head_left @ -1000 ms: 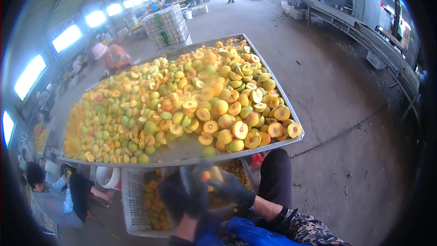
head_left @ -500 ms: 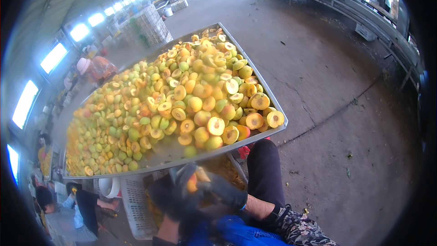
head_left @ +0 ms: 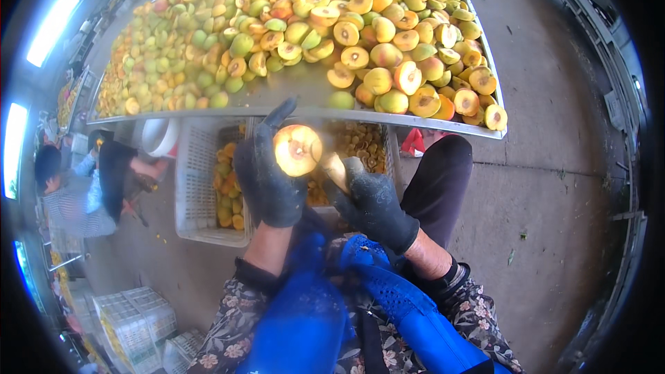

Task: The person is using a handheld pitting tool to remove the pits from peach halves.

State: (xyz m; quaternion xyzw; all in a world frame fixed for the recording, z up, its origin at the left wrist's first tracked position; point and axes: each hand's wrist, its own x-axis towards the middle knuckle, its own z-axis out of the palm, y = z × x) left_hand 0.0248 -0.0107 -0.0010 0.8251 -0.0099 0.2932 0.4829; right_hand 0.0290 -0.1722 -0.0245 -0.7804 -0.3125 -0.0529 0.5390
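In my gloved left hand (head_left: 271, 173) is a peach half (head_left: 297, 150), its cut face turned up, gripped between thumb and fingers. My right hand (head_left: 374, 204), also in a dark glove, is closed around the wooden handle (head_left: 336, 172) of a small pitting tool. The tool's thin curved metal end meets the right side of the cut face. Just beyond my hands a metal-edged table (head_left: 277, 112) carries a heap of halved peaches (head_left: 377, 79), many with the cut side showing.
Below the table edge stand a white plastic crate (head_left: 197, 187) with peach pieces and a container of pits or scraps (head_left: 357, 145). A white bucket (head_left: 161, 137) is farther left. Another person (head_left: 83, 187) sits at the left, near stacked crates (head_left: 135, 322). A metal frame runs along the right.
The view has tilted down toward my lap. My hands, blurred and close together before, have drawn apart, and the peach half's cut face now shows with the tool against it.
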